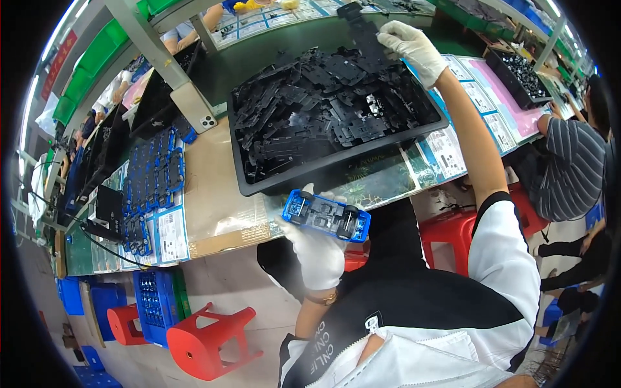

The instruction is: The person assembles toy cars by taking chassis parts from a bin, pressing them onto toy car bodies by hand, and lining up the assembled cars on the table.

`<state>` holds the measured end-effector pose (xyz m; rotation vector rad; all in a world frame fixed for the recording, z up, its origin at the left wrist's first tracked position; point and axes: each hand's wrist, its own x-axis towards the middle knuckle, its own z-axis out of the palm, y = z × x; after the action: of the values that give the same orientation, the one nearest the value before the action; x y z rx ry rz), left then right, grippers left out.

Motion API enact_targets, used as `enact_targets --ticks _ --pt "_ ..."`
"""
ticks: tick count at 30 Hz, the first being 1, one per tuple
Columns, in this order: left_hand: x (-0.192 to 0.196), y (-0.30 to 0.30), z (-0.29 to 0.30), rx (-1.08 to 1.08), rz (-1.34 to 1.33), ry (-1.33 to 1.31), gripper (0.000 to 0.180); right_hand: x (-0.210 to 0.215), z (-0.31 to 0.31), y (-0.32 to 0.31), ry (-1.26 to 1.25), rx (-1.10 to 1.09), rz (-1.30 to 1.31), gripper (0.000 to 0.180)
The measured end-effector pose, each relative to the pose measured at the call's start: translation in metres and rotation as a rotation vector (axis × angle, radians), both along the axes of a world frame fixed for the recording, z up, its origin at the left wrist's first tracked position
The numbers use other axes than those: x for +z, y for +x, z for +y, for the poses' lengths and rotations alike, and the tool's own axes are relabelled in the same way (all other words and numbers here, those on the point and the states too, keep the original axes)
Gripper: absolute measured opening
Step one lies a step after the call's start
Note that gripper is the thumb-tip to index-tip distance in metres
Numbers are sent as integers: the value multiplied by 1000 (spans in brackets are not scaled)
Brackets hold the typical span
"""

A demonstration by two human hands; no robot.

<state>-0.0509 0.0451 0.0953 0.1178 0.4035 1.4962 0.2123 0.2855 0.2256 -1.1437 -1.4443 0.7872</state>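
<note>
My left hand (315, 255), in a white glove, is closed around a blue toy car (328, 215) held in front of the table edge. The car lies upside down, its dark underside and wheels facing up. Up and to the right, my right hand (414, 50), also gloved in white, pinches a flat black plastic plate (365, 35) above the far edge of a bin. That large black bin (343, 160) is heaped with similar black plastic plates (291, 107). Part of the plate's lower end merges with the dark pile, so its outline there is unclear.
Rows of blue toy cars (153, 173) lie on the table's left side. A phone (194, 108) leans on a metal post beside the bin. Red stools (210, 343) stand on the floor. To the right, a person in a striped top (572, 165) sits near another parts bin (517, 77).
</note>
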Motion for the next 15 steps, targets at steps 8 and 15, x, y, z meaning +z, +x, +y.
enact_targets --ticks 8,15 --pt "-1 4 -3 -65 141 -46 70 21 2 -35 -180 562 -779 10" --pt "9 4 -6 -18 243 -74 68 3 3 -76 469 153 -1084 30"
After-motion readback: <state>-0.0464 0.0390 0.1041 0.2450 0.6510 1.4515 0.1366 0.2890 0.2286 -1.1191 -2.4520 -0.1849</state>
